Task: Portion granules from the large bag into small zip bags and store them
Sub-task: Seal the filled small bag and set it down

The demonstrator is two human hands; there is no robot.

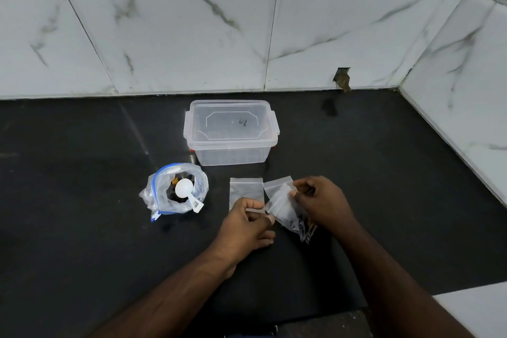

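Both hands pinch one small zip bag [285,207] just in front of the lidded clear box [231,132] — left hand [248,225], right hand [321,200] — open large bag [175,189] front-left of it.

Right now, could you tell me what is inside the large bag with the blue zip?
A white scoop sits in the open large bag, its handle sticking out over the rim. Dark granules show beneath it; the scoop and crumpled plastic hide how much remains.

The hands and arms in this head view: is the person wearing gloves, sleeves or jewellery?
No. The left hand and right hand are bare, no gloves. Both forearms are uncovered as far as the view shows, with no sleeves, watch, rings or bracelets visible.
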